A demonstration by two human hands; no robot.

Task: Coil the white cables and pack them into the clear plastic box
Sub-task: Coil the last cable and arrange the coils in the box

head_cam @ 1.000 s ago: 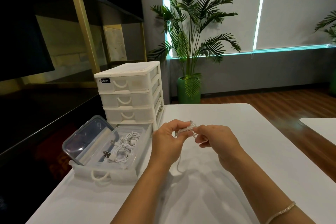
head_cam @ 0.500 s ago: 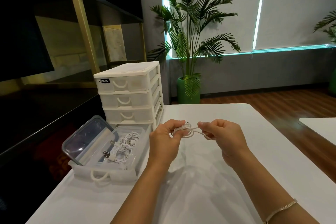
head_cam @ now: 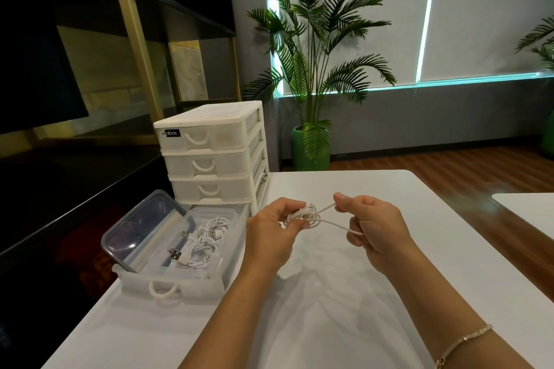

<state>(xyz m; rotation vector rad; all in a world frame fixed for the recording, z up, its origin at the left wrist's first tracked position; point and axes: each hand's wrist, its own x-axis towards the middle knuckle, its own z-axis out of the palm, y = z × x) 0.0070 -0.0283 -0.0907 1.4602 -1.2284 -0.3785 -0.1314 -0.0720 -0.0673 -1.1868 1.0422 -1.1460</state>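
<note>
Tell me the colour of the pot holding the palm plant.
Green; the pot shows best in the head view.

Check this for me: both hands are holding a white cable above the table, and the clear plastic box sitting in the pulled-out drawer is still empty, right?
Not quite. The head view shows the clear plastic box already holds coiled white cables; it is not empty. The rest stands: the left hand and right hand hold a white cable above the table, and the box sits in the pulled-out drawer.
</note>
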